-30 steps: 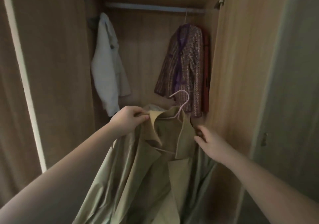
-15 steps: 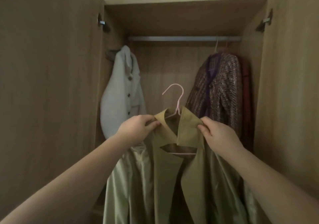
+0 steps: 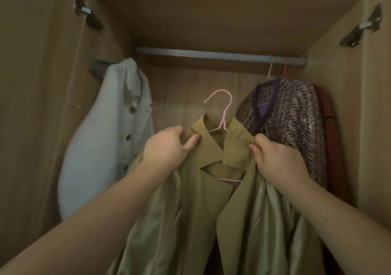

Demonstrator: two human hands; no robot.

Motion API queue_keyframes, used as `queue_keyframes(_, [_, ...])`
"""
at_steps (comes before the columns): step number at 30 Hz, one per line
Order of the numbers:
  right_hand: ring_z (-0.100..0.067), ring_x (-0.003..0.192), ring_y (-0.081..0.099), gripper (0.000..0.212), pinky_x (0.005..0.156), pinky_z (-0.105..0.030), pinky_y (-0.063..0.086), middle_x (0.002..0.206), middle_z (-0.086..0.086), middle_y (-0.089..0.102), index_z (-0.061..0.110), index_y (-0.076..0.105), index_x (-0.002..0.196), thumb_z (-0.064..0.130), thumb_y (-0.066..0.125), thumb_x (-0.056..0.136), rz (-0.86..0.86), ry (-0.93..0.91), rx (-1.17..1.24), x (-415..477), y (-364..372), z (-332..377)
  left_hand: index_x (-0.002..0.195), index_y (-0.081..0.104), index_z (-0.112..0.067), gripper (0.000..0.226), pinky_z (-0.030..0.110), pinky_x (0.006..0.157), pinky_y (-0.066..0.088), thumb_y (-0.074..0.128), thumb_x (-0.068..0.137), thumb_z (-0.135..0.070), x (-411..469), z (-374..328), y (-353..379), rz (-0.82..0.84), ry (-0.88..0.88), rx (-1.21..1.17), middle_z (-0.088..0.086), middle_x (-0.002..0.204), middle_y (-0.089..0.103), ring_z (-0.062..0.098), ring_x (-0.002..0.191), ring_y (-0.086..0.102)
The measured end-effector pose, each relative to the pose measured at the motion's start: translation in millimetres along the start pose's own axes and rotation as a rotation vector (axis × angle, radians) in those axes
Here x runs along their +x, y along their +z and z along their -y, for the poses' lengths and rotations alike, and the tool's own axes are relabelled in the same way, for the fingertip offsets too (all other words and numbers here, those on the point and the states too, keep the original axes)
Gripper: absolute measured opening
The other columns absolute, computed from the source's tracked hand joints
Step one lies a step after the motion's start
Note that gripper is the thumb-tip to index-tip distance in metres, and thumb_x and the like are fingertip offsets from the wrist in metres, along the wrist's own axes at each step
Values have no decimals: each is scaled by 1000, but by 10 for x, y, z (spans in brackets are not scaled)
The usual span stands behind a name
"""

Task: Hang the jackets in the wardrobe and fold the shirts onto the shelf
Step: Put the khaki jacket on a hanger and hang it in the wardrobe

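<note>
An olive jacket (image 3: 203,207) on a pink hanger (image 3: 223,114) hangs between my hands inside the open wardrobe. My left hand (image 3: 167,145) pinches the left side of its collar. My right hand (image 3: 279,160) grips the right shoulder and collar. The hanger's hook points up, well below the metal rail (image 3: 211,54) and apart from it. The jacket's shiny lining shows on both sides; its lower part is out of frame.
A white buttoned jacket (image 3: 110,139) hangs at the left wall. A purple patterned jacket (image 3: 289,124) hangs on the rail at the right, with a red garment (image 3: 330,126) behind it. Wardrobe doors stand open on both sides. The rail's middle stretch is bare.
Both hands have raised the olive jacket and hanger higher toward the rail. My right hand came from beside the jacket onto its collar. The view tilted upward.
</note>
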State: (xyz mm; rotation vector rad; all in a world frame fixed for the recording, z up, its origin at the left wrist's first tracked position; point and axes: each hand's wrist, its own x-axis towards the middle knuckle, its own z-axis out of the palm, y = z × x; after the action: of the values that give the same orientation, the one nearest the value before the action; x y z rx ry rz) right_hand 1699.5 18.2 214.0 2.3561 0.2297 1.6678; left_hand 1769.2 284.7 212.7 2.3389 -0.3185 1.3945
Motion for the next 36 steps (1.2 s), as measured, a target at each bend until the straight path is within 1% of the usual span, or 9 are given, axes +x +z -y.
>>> queue_keyframes(2, [-27, 51, 61, 17, 44, -29, 29, 60, 3, 60, 26, 44, 89, 41, 45, 98, -33, 39, -84, 223, 154, -82, 107, 52, -29, 39, 40, 87, 49, 47, 90, -63, 270, -21, 268, -113, 62, -73, -4, 109, 59, 22, 104, 57])
queue_keyframes(4, [-27, 54, 63, 19, 46, -29, 29, 63, 3, 62, 27, 46, 93, 44, 40, 99, -32, 71, -176, 466, 268, -169, 131, 45, -27, 47, 41, 108, 39, 55, 90, -50, 494, -74, 520, -206, 134, -211, -3, 132, 50, 20, 125, 47])
queue_keyframes(6, [-25, 59, 65, 20, 47, -30, 29, 66, 3, 63, 29, 46, 97, 46, 36, 99, -20, 95, -231, 738, 360, -274, 140, 40, -27, 54, 38, 117, 25, 53, 90, -43, 714, -116, 726, -257, 299, -295, -2, 147, 40, 18, 139, 35])
queue_keyframes(9, [-26, 67, 67, 22, 50, -33, 37, 72, 2, 64, 30, 40, 98, 49, 29, 100, 16, 138, -296, 1111, 468, -427, 153, 21, -36, 64, 37, 124, 8, 32, 93, -53, 1109, -206, 1015, -156, 474, -328, -12, 163, 15, 9, 151, 9])
queue_keyframes(11, [-27, 70, 67, 21, 54, -34, 42, 73, 1, 63, 29, 35, 95, 49, 29, 100, 23, 183, -338, 1324, 513, -531, 157, 7, -38, 67, 40, 125, 5, 22, 94, -57, 1408, -294, 1230, -118, 519, -330, -15, 166, 1, 7, 152, -2])
queue_keyframes(17, [-14, 60, 56, 23, 56, -34, 50, 70, 9, 54, 31, 39, 98, 48, 25, 102, 58, 238, -517, 1921, 441, -772, 156, -5, -39, 65, 41, 125, -3, 26, 102, -53, 2248, -654, 1662, -124, 571, -432, -17, 164, -11, 7, 151, -13])
queue_keyframes(22, [-17, 62, 56, 25, 57, -37, 53, 72, 7, 54, 30, 41, 105, 48, 24, 103, 55, 206, -708, 2399, 363, -911, 157, -3, -38, 64, 45, 125, 3, 25, 102, -54, 2832, -928, 1797, -103, 605, -554, -13, 166, -7, 11, 152, -10])
queue_keyframes(28, [-22, 65, 59, 20, 61, -40, 55, 75, 1, 57, 29, 40, 101, 42, 26, 104, 159, 297, -783, 2885, 449, -982, 158, 3, -37, 64, 53, 122, 11, 30, 102, -53, 3335, -1121, 1829, 109, 614, -704, -13, 167, -3, 14, 153, -6])
queue_keyframes(36, [-22, 73, 59, 19, 60, -35, 50, 82, 3, 56, 33, 41, 117, 30, 30, 103, 227, 383, -823, 3026, 706, -1153, 159, 3, -35, 64, 47, 122, 8, 27, 103, -55, 3603, -1094, 1936, 270, 614, -784, -9, 167, -2, 19, 154, -3])
